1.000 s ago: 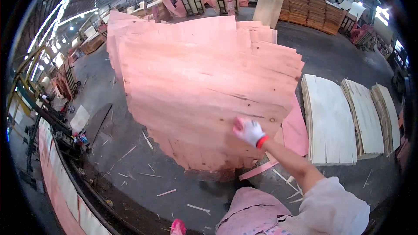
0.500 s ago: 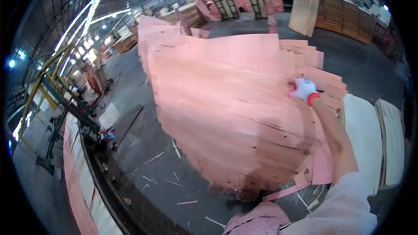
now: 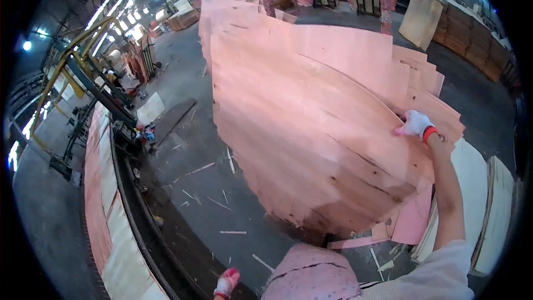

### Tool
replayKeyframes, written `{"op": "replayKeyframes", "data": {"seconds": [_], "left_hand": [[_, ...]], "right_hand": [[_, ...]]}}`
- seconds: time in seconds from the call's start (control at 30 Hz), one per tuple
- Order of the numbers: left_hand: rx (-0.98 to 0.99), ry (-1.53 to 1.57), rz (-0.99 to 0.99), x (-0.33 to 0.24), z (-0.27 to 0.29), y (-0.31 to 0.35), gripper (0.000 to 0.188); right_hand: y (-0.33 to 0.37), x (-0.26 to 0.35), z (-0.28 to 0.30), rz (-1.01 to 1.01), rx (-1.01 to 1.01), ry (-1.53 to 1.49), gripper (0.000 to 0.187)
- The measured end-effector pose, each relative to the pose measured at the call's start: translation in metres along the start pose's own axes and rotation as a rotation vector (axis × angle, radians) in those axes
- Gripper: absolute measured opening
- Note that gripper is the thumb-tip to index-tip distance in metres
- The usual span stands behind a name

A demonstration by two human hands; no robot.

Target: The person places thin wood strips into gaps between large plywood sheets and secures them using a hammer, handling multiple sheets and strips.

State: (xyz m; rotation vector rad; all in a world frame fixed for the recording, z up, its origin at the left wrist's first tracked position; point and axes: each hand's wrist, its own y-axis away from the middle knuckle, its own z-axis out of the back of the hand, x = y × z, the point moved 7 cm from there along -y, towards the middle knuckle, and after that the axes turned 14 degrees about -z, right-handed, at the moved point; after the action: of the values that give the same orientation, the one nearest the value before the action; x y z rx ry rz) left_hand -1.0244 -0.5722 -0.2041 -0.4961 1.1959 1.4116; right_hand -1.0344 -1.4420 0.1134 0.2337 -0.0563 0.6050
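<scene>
My right hand (image 3: 413, 124), in a white glove with pink-stained fingertips and a red band at the wrist, is closed on the right edge of the top pink wood veneer sheet (image 3: 288, 111). That edge bows up a little from the sheets beneath. Other pink veneer sheets (image 3: 350, 44) lie fanned out under it in an uneven pile, their corners sticking out at the far and right sides. Dark knots and long cracks mark the top sheet. Low at the bottom edge is my left hand (image 3: 226, 283), gloved too and away from the pile; its fingers are too small and blurred to read.
Pale veneer stacks (image 3: 466, 183) stand close on the right. To the left runs a long machine bed (image 3: 114, 216) bearing pink and white veneer, beside a yellow-framed machine (image 3: 83, 61). Wood slivers (image 3: 230, 160) litter the floor. Large board stacks (image 3: 466, 33) stand farther back.
My right hand has drawn the top sheet's right edge slightly up and toward me, exposing more of the sheet below. My left hand has come into view at the bottom. The view has shifted.
</scene>
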Motion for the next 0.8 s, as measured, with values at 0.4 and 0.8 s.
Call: {"op": "replayKeyframes", "data": {"seconds": [0.4, 0.8], "left_hand": [[0.184, 0.625, -0.259, -0.324, -0.098, -0.142, 0.057], [0.385, 1.149, -0.392, -0.462, -0.119, -0.204, 0.051]], "right_hand": [[0.189, 0.105, -0.066, 0.285, -0.118, -0.163, 0.017], [0.284, 0.117, -0.125, 0.503, 0.005, 0.039, 0.01]]}}
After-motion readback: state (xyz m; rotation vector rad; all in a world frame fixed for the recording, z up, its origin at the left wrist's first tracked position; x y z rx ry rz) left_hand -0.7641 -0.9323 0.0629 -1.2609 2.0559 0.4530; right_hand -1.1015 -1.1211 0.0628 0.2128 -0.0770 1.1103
